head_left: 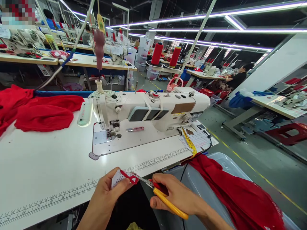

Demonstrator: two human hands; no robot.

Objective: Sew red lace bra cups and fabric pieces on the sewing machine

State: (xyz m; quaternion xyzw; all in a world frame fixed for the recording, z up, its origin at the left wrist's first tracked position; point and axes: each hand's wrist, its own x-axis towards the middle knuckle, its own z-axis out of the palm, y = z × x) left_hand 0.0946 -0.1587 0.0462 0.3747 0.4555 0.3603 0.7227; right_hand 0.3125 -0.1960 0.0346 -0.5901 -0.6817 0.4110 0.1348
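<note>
Pinching fingers: The left hand is pressing the small printed cloth piece between its thumb and fingers, likely so it is lying steady and its red edge is sticking out.
Cutting tool: The right hand is wrapping around the yellow-handled scissors, probably so the blades are pointing at that red edge. I am not telling how wide the blades are opening; they are looking too thin.
Where the cloth is: It is hanging up in the air, just past the near edge of the white sewing table, maybe so the blades are having room.
Sewing machine: It is standing on the table. Small thread snips are lying on its flat bed, perhaps so they are being easy to reach.
Measuring tape: It is lying across the written paper, perhaps because both are being handy there.
Grey tub: It is sitting beside the table and holding red fabric, likely so the fabric is not touching the floor.
Counting: Two hands are working with one cloth piece and one pair of scissors. One pair of snips, one tape and one near machine are showing. Two red thread cones are standing behind.
</note>
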